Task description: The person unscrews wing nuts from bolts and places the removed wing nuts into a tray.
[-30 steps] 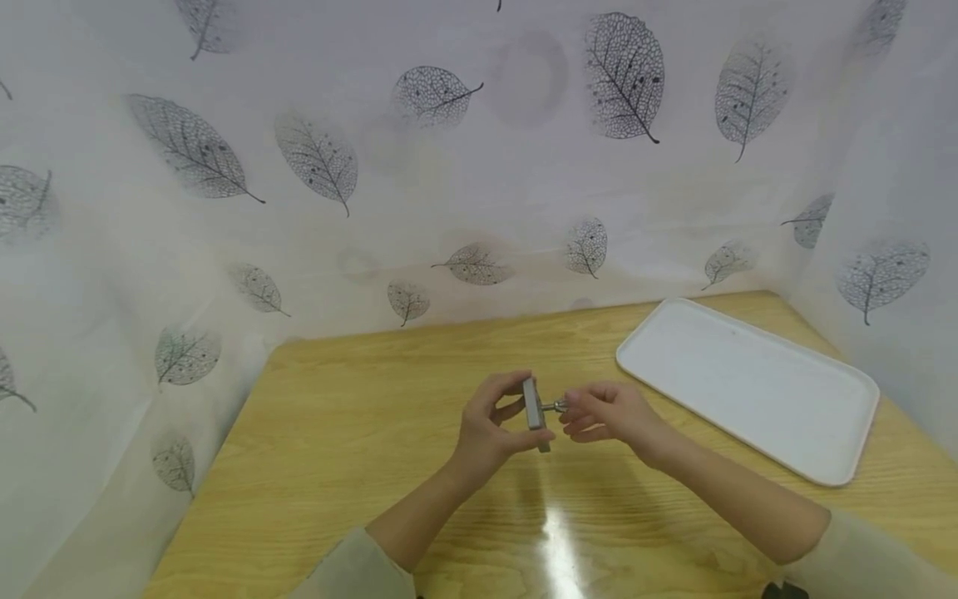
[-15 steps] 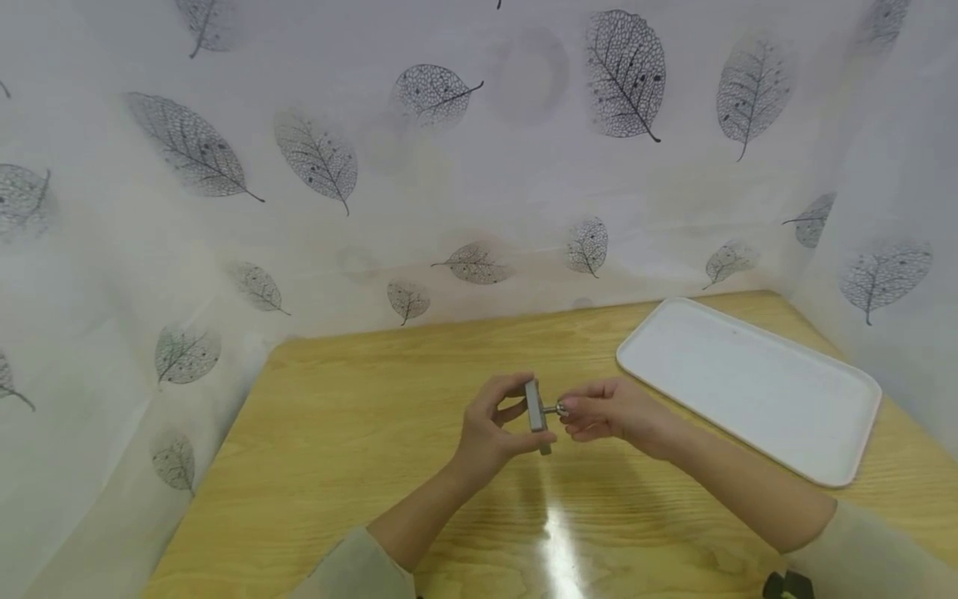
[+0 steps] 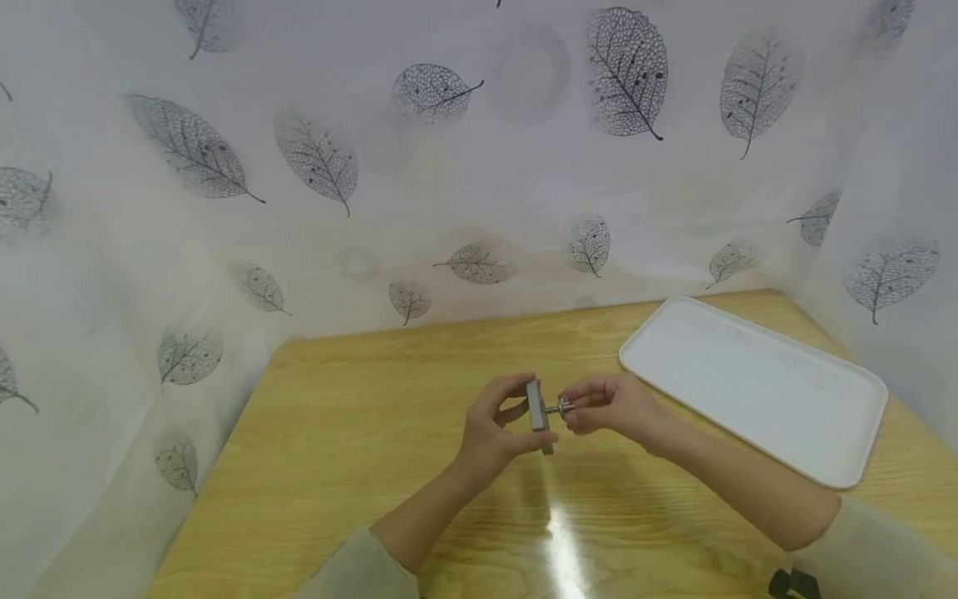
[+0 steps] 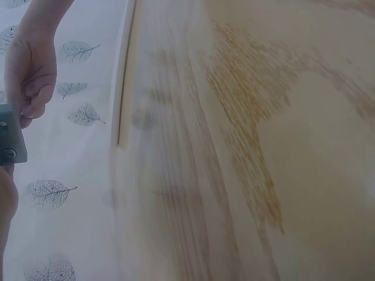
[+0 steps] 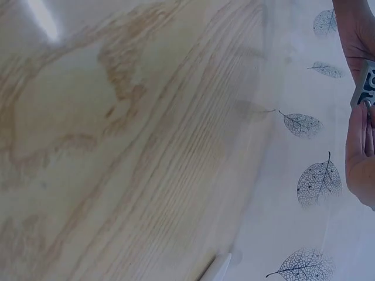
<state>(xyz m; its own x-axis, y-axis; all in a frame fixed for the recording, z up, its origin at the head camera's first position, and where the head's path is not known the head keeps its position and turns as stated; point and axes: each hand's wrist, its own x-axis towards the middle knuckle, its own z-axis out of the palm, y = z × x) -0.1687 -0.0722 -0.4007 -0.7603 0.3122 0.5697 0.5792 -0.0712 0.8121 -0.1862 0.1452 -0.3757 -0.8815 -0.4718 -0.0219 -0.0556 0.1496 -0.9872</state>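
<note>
My left hand [image 3: 485, 426] holds a grey rectangular metal block [image 3: 535, 405] on edge above the table, fingers at its top and thumb at its lower end. From the block's right face sticks a thin silver bolt [image 3: 552, 408] with a wing-like end. The fingertips of my right hand [image 3: 621, 409] pinch that end. In the right wrist view the face of the block [image 5: 367, 85] has dark slots cut in it. The left wrist view catches a corner of the block [image 4: 13, 137] with round holes. How deep the bolt sits is hidden.
A white shallow tray [image 3: 748, 387] lies on the wooden table [image 3: 352, 433] at the right, beyond my right forearm. Leaf-printed sheeting [image 3: 524, 191] stands behind the table and along its sides. A small dark object [image 3: 793, 584] shows by the right sleeve.
The right fingertips have shifted their grip round the bolt's end, leaving more of the winged part visible. The left hand and block stay almost where they were.
</note>
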